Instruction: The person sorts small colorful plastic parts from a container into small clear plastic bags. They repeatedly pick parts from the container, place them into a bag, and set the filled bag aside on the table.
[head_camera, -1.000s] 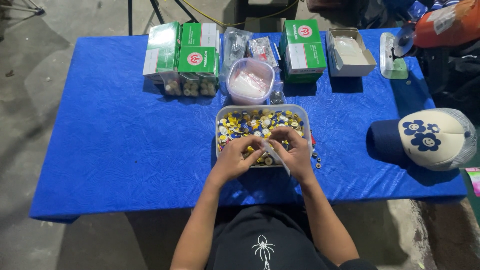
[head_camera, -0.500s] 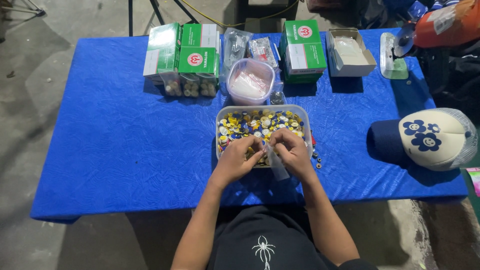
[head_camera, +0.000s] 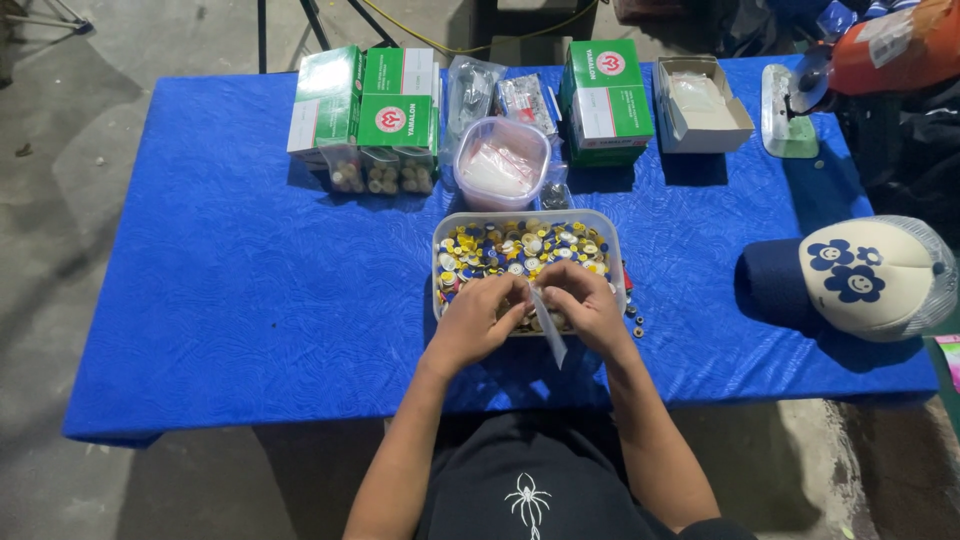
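While the green boxes (head_camera: 365, 105) stood behind the tray (head_camera: 437, 262) on the blue table (head_camera: 250, 290), the left hand (head_camera: 478, 322) and right hand (head_camera: 585, 305) met over its near edge, both grips pinching a small clear bag (head_camera: 549, 328), held there for easy reach of the caps (head_camera: 520, 245).

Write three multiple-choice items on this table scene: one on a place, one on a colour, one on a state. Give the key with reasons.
1. Where does the cap with flower patches lie?
A. On the table's right side
B. Inside the tray
C. On the green boxes

2. What colour is the tablecloth?
A. Red
B. Blue
C. White

3. How does the white cardboard box at the back stand?
A. Taped shut
B. Crushed flat
C. Open

Key: 1 A, it rests right of the clear tray of small coloured pieces. 2 B, blue cloth covers the whole top. 3 C, its flap is raised and the inside shows. The left hand and right hand meet over the tray's near edge, pinching a small clear bag.
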